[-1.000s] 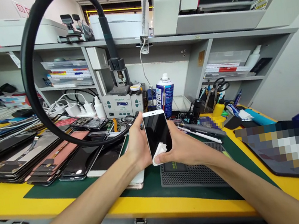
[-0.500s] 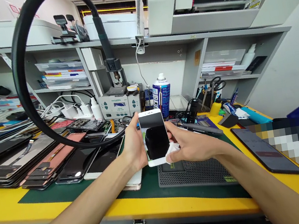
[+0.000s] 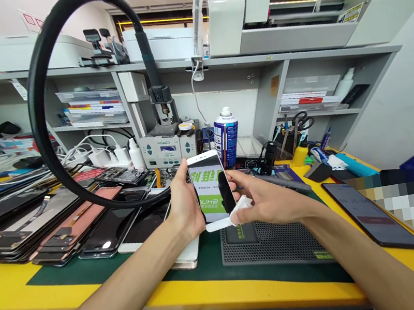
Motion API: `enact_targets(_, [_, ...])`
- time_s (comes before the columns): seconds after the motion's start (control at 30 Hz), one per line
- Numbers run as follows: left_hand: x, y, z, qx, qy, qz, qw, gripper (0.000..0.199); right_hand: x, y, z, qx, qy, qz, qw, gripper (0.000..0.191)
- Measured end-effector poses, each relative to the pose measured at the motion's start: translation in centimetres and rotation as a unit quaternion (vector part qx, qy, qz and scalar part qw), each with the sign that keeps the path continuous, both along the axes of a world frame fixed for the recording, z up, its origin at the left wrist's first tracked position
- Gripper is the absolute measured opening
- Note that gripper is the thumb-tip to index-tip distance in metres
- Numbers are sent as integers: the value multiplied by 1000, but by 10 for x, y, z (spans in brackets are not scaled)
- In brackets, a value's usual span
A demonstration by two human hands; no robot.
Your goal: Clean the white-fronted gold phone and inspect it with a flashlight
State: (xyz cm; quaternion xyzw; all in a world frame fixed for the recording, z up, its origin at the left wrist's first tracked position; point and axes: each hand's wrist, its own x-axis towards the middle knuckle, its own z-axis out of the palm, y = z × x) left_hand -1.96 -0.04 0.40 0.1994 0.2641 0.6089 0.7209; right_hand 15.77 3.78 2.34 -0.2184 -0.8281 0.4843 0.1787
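A white-framed smartphone (image 3: 210, 183) is held up over the bench, its glossy screen facing me and mirroring green lettering. My left hand (image 3: 183, 200) is closed around its left edge. At the lower right corner, my right hand (image 3: 263, 196) pinches a crumpled white tissue (image 3: 243, 204) against the phone, with fingers also behind the right edge. Beneath lie a dark grey perforated mat (image 3: 276, 243) and a white phone part (image 3: 187, 256), partly covered by my left wrist.
Stacked phone screens (image 3: 11, 233) spread along the left. A black hose (image 3: 39, 124) loops above them from a soldering station (image 3: 162, 149). Behind my hands stands a blue spray can (image 3: 226, 136). A large dark phone (image 3: 371, 215) lies at right, near a scissors holder (image 3: 290, 136).
The phone has tilted slightly, so its screen now reflects green lettering instead of mostly black. Both hands keep their hold. The whole view has shifted a little downward in the picture.
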Motion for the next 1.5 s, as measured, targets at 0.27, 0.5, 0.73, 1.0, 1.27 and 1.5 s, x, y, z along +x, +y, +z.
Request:
enact_targets(0.27, [6,-4,4,17,17,68,997,64,-5,-1,-1,-7,54,-31,998,37])
enact_targets(0.5, [5,-6,0,14,34,52,998,67,-4,3,0,-18,92,-11,996,25])
enact_targets(0.73, [7,-7,-2,24,47,22,998,67,-2,3,2,-11,104,-25,994,13])
enact_targets(1.0, [13,-10,3,43,75,65,994,64,-3,6,-3,-22,142,-42,989,73])
enact_targets(1.27, [13,-8,-2,78,69,61,993,60,-5,1,-2,-26,171,-13,985,87])
enact_targets(1.5, [13,-7,-6,97,57,53,992,58,-6,0,-3,-68,174,-49,981,71])
